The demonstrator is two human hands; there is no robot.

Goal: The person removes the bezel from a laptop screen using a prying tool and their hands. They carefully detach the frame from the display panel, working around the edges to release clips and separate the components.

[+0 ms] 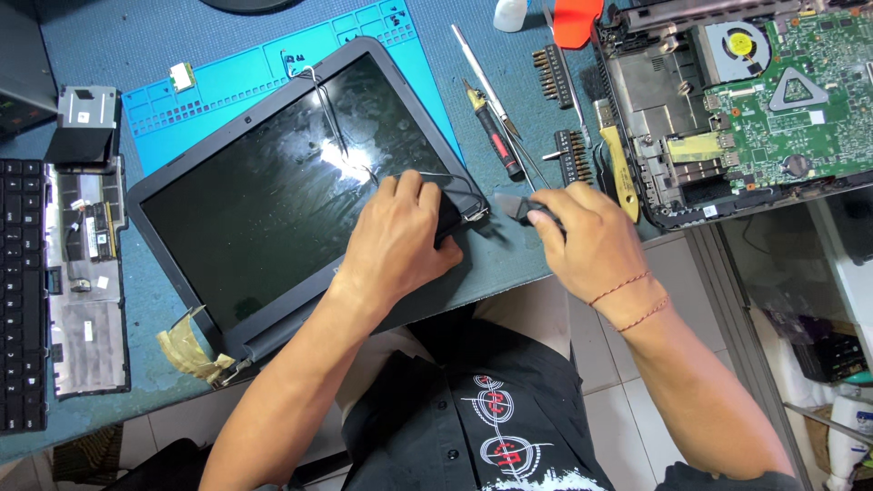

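A laptop screen panel (282, 182) is laid flat on the table (509, 264), partly over a blue mat (236, 82). Its lower right corner is pressed down by the left hand (400, 241), with fingers spread over the hinge and thin black wires (336, 118). A small dark tool (516, 207) is gripped by the right hand (587, 236) just beside that corner. Screwdrivers (496, 136), bit holders (573, 155) and an opened laptop base (746, 100) are seen further right; a keyboard (23, 291) lies at the left.
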